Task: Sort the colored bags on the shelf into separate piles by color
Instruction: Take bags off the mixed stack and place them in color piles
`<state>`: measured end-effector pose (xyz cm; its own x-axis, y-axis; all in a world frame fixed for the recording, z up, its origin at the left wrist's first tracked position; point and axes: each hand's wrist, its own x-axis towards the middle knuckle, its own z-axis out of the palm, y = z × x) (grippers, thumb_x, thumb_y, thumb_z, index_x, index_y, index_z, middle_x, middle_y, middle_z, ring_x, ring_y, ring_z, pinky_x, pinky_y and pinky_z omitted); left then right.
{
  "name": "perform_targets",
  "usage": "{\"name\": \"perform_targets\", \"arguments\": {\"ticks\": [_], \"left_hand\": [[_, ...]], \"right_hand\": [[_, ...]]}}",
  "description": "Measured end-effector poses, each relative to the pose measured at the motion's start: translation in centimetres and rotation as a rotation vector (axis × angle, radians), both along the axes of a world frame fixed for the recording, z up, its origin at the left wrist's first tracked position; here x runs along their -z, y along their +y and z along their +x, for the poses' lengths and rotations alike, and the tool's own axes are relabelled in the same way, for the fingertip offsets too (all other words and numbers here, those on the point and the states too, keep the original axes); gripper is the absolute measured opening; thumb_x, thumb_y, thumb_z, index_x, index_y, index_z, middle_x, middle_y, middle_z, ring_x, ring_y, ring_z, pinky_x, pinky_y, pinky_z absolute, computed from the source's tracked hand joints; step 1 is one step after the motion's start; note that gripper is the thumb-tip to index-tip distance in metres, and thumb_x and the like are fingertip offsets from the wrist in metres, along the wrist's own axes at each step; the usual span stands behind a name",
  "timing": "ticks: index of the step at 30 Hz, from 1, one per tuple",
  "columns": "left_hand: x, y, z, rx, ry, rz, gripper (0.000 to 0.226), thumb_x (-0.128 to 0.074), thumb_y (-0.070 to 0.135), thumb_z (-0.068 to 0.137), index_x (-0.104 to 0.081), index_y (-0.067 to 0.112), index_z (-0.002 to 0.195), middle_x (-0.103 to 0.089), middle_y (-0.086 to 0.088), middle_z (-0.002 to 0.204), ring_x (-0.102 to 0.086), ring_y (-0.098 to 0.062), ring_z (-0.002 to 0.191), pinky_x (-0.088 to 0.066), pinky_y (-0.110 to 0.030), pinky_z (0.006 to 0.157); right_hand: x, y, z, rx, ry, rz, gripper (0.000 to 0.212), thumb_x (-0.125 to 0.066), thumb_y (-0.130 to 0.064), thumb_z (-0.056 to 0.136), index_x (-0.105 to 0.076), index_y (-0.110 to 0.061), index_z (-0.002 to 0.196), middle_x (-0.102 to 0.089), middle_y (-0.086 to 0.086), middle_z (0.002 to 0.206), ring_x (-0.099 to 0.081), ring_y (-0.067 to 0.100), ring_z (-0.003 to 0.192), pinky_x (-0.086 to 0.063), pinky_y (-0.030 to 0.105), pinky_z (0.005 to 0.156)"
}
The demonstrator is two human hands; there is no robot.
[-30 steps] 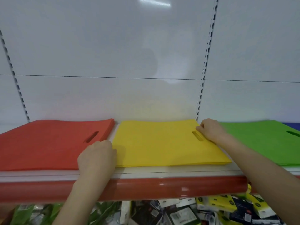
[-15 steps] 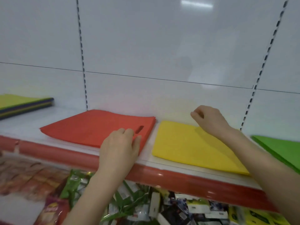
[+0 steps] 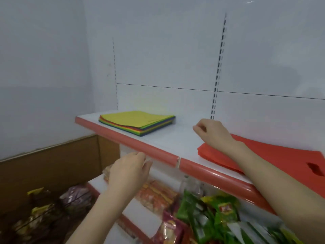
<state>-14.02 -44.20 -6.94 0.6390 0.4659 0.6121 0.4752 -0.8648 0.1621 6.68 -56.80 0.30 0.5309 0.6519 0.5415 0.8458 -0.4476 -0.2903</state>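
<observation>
Head view: white shelf w/ a red plastic front lip [image 3: 154, 152] ran from upper left down to lower right. Toward its left end lay the mixed stack of flat coloured fabric bags [image 3: 137, 123], yellow one on top, w/ red, green & dark blue edges showing underneath. Well apart from it, at the right, lay the pile of flat red fabric bags [image 3: 281, 155], w/ a slot handle cut-out near the frame's right edge.

Left hand [image 3: 129, 170] was in front of the shelf lip, just below it, fingers loosely curled & holding nothing; can't tell if the fingertips touched the lip. Right hand [image 3: 212, 132] was above the shelf, between the 2 lots of bags, over the left corner of the red pile; fingers curled in toward the palm, nothing visible in them.

Lower shelf held snack packets in green, orange & purple wrappers [image 3: 202, 208], blurred. Brown cardboard box [image 3: 52, 166] stood at left.
</observation>
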Motion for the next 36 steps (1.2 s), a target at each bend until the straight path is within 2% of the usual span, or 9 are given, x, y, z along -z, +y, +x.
{"name": "perform_targets", "arguments": {"ticks": [4, 7, 11, 15, 18, 22, 25, 30, 36], "left_hand": [[-0.6, 5.8, -2.7, -0.060, -0.008, 0.020, 0.034, -0.040, 0.040, 0.096, -0.058, 0.014, 0.084, -0.057, 0.001, 0.079, -0.053, -0.016, 0.074, -0.044, -0.028, 0.061], [-1.4, 9.5, -2.9, -0.100, -0.009, 0.025, 0.034, -0.039, 0.040, 0.096, -0.055, 0.013, 0.082, -0.054, 0.001, 0.078, -0.050, -0.017, 0.074, -0.037, -0.027, 0.057], [-1.8, 13.9, -2.0, -0.113, -0.031, 0.038, 0.035, -0.038, 0.041, 0.096, -0.046, 0.014, 0.075, -0.046, 0.003, 0.071, -0.044, -0.016, 0.068, -0.029, -0.026, 0.055], [-1.9, 18.6, -0.1, -0.104, -0.028, 0.060, 0.035, -0.038, 0.039, 0.097, -0.049, 0.013, 0.077, -0.050, 0.001, 0.074, -0.046, -0.016, 0.068, -0.030, -0.026, 0.054], [-2.2, 22.2, 2.1, -0.078, -0.018, 0.048, 0.035, -0.039, 0.039, 0.097, -0.054, 0.012, 0.082, -0.054, 0.000, 0.076, -0.051, -0.017, 0.071, -0.039, -0.027, 0.057], [-2.7, 26.5, 5.1, -0.058, -0.018, 0.021, 0.034, -0.039, 0.041, 0.096, -0.056, 0.013, 0.088, -0.055, 0.000, 0.081, -0.052, -0.018, 0.076, -0.038, -0.028, 0.059], [-2.7, 29.1, 7.0, -0.040, 0.004, 0.028, 0.035, -0.037, 0.042, 0.097, -0.058, 0.013, 0.093, -0.059, 0.000, 0.089, -0.054, -0.017, 0.081, -0.043, -0.028, 0.063], [-2.9, 33.3, 9.6, -0.013, 0.042, 0.010, 0.034, -0.038, 0.042, 0.096, -0.058, 0.015, 0.101, -0.059, 0.001, 0.097, -0.055, -0.018, 0.091, -0.044, -0.029, 0.071], [-3.2, 39.1, 13.4, 0.061, 0.113, 0.020, 0.034, -0.041, 0.043, 0.095, -0.056, 0.017, 0.111, -0.057, 0.000, 0.106, -0.054, -0.020, 0.102, -0.045, -0.030, 0.081]], "right_hand": [[-0.3, 8.2, -2.4, -0.056, -0.010, -0.037, 0.029, -0.046, -0.028, 0.095, -0.062, -0.004, 0.092, -0.064, 0.009, 0.092, -0.056, 0.029, 0.089, -0.045, 0.035, 0.074], [-0.9, 13.1, -2.8, -0.065, -0.040, -0.057, 0.028, -0.044, -0.028, 0.095, -0.061, -0.005, 0.092, -0.063, 0.009, 0.093, -0.056, 0.028, 0.091, -0.043, 0.034, 0.073], [-1.3, 18.5, -1.9, -0.076, -0.055, -0.091, 0.030, -0.044, -0.029, 0.096, -0.061, -0.005, 0.094, -0.064, 0.010, 0.095, -0.057, 0.029, 0.092, -0.048, 0.038, 0.077], [-1.7, 23.2, 0.2, -0.066, -0.094, -0.125, 0.032, -0.042, -0.031, 0.097, -0.061, -0.005, 0.098, -0.064, 0.010, 0.099, -0.058, 0.029, 0.092, -0.048, 0.037, 0.077], [-2.2, 26.1, 2.3, -0.048, -0.133, -0.153, 0.032, -0.042, -0.032, 0.097, -0.061, -0.006, 0.100, -0.063, 0.008, 0.099, -0.057, 0.027, 0.093, -0.046, 0.034, 0.075], [-3.4, 29.1, 5.3, -0.006, -0.147, -0.159, 0.030, -0.042, -0.029, 0.097, -0.060, -0.005, 0.097, -0.062, 0.008, 0.096, -0.057, 0.028, 0.090, -0.040, 0.030, 0.067], [-3.9, 30.7, 7.2, 0.050, -0.141, -0.145, 0.030, -0.042, -0.028, 0.096, -0.060, -0.005, 0.098, -0.063, 0.009, 0.096, -0.057, 0.028, 0.090, -0.040, 0.031, 0.068], [-3.4, 31.9, 10.1, 0.155, -0.111, -0.212, 0.030, -0.042, -0.029, 0.097, -0.060, -0.006, 0.099, -0.062, 0.008, 0.097, -0.057, 0.026, 0.088, -0.039, 0.030, 0.067], [-2.5, 31.8, 12.3, 0.338, -0.057, -0.231, 0.025, -0.043, -0.029, 0.096, -0.056, -0.010, 0.088, -0.061, 0.008, 0.093, -0.056, 0.026, 0.085, -0.039, 0.029, 0.066]]}}
